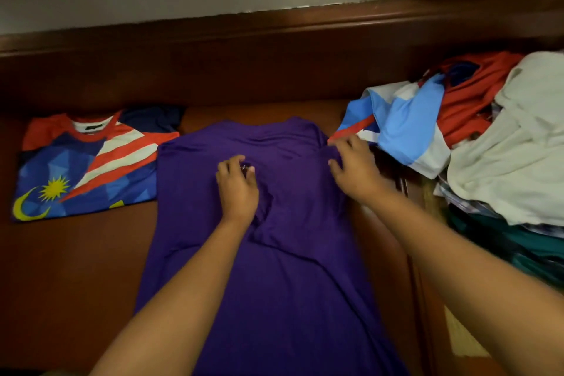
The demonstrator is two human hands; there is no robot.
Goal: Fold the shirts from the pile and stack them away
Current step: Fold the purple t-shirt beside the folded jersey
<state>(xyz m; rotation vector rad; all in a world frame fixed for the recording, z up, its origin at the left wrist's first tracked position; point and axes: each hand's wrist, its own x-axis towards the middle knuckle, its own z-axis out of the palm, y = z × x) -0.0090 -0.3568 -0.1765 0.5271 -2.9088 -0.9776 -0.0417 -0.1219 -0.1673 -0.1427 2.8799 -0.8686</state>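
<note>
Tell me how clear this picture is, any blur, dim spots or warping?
Head view: dim, warm light; the purple shirt and both hands are fairly sharp, the pile at right is softer, with motion smear at the lower right edge; the wide lens bends the wooden ledge into a curve; no glare; the top left corner falls into dark shadow.

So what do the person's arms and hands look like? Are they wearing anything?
Both forearms are bare as far as the picture shows: no sleeves in view, no gloves, no watch or bracelet. The left hand and the right hand have short nails. No rings show on the fingers that can be seen.
</note>
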